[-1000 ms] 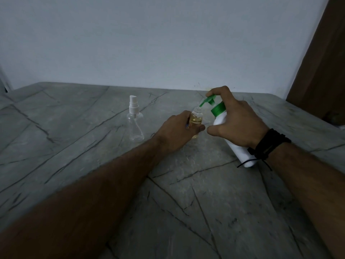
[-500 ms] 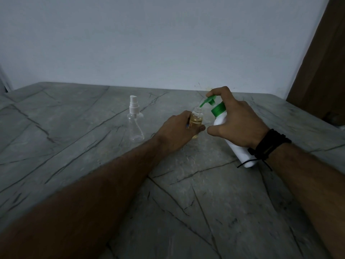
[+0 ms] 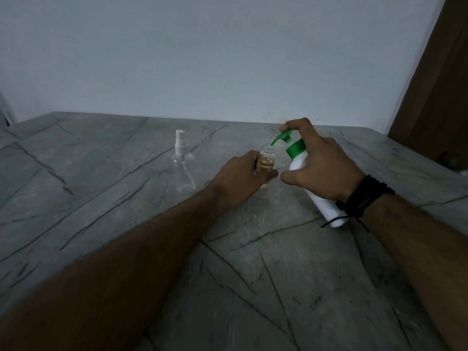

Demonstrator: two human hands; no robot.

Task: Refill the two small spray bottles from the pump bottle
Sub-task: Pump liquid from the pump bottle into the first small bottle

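Observation:
My left hand [image 3: 240,178] grips a small uncapped bottle [image 3: 266,162] holding yellowish liquid, standing on the grey stone table [image 3: 228,274]. My right hand [image 3: 321,168] holds a white pump bottle [image 3: 320,198] with a green collar, tilted toward the small bottle. Its forefinger rests on the green pump head [image 3: 282,138], whose spout points into the small bottle's open neck. A second small spray bottle [image 3: 182,168], clear and looking empty, stands upright to the left with its white sprayer on.
A pale wall rises behind the table's back edge. A brown wooden panel [image 3: 435,84] stands at the right. A black corded bracelet [image 3: 362,201] circles my right wrist.

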